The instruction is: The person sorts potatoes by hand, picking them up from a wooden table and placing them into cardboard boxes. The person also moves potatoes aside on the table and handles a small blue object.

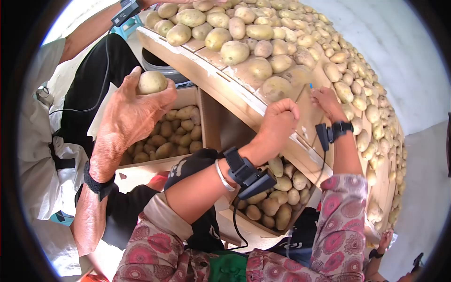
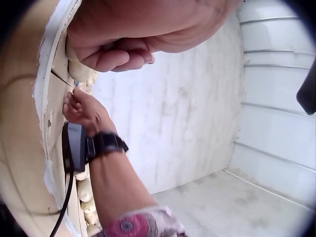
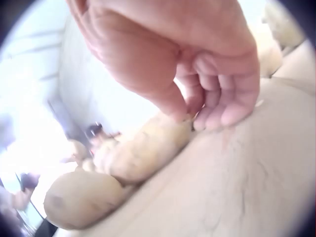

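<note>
My left hand (image 1: 275, 129) is over the front edge of the sloping wooden board (image 1: 270, 110), its fingers curled, with nothing visible in them. To its right, my right hand (image 1: 327, 102) is low over the board. Its thumb and fingertips come together, pinching a small blue-tipped thing (image 1: 310, 86) that sticks out at the fingertips; most of it is hidden. In the right wrist view those fingertips are right at the end of a long potato (image 3: 148, 148), and another potato (image 3: 81, 200) lies near it. Larger potatoes (image 1: 235, 52) lie on the board beyond my left hand.
Boxes of potatoes stand below the board: one box (image 1: 203, 117) at left, more potatoes (image 1: 282, 197) under my left forearm. At left another person's hand (image 1: 134, 110) holds a potato (image 1: 152, 82). A pail (image 1: 162, 66) stands behind it. Potatoes (image 1: 347, 91) heap along the board's far side.
</note>
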`<state>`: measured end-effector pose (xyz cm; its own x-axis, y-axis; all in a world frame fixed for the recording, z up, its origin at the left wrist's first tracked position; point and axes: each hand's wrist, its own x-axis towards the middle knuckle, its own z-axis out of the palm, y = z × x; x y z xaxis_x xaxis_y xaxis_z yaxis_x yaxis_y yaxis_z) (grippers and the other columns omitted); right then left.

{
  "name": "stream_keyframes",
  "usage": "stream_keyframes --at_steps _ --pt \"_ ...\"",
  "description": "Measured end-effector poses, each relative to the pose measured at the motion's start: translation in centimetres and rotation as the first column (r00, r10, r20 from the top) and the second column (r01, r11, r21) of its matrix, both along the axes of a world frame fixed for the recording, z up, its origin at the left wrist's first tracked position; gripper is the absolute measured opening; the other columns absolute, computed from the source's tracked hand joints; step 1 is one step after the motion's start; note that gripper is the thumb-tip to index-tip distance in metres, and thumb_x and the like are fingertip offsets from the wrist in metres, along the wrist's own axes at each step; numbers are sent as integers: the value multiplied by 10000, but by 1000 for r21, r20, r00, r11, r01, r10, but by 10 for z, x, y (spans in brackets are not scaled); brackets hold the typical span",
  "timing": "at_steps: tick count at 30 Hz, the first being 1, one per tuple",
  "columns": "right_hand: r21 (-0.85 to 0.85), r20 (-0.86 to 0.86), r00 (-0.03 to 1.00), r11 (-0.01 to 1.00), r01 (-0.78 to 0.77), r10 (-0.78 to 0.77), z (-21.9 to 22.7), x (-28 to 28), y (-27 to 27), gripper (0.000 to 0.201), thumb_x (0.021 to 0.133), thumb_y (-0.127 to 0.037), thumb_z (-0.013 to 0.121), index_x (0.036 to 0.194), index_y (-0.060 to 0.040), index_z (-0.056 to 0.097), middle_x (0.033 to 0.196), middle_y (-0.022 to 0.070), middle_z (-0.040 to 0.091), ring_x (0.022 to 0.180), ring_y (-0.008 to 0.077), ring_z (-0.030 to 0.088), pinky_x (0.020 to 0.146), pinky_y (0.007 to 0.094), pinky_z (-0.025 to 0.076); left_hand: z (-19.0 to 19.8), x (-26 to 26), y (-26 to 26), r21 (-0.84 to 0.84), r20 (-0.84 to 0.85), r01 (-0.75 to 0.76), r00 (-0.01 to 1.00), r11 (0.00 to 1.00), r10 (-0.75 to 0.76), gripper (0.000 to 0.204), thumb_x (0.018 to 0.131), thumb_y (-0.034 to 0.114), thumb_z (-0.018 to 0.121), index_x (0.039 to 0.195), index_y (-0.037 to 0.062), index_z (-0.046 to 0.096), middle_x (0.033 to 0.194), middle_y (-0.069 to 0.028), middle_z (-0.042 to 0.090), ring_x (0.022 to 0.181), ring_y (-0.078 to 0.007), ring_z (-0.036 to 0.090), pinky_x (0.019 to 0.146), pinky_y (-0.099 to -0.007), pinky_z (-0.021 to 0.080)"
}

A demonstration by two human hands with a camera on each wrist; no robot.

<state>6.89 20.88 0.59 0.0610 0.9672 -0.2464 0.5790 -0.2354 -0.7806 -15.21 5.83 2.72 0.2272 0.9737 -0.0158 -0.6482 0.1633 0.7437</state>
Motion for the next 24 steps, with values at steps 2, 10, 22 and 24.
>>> stream_keyframes --at_steps 2,10,22,24 --pt "27 -542 840 998 60 -36 10 1 -56 128 871 -162 604 931 -49 606 815 37 632 718 91 598 617 239 505 0 0 1 -6 -17 19 1000 1000 -20 197 738 -35 358 696 79 514 571 6 451 510 -80 385 466 -210 301" --pt "14 -942 333 988 154 -39 23 3 -218 172 875 -64 587 1044 -35 602 882 60 653 758 135 617 707 280 539 -6 35 -30 127 -354 336 894 933 -274 218 882 201 590 1069 93 617 896 65 587 779 -12 492 638 -155 369" --pt "61 -986 163 995 78 47 3 29 -246 183 891 -48 551 1067 -28 598 944 60 635 836 144 609 768 311 523 -19 92 -48 281 -185 344 935 896 -301 159 865 68 613 1012 11 626 919 -23 646 801 -76 600 690 -219 516" --pt "49 -985 170 994 96 32 5 31 -248 177 892 -45 548 1062 -32 596 958 62 633 847 147 609 777 319 523 -16 97 -48 305 -196 353 932 884 -305 122 859 58 616 968 6 632 898 -27 650 780 -79 610 663 -218 526"
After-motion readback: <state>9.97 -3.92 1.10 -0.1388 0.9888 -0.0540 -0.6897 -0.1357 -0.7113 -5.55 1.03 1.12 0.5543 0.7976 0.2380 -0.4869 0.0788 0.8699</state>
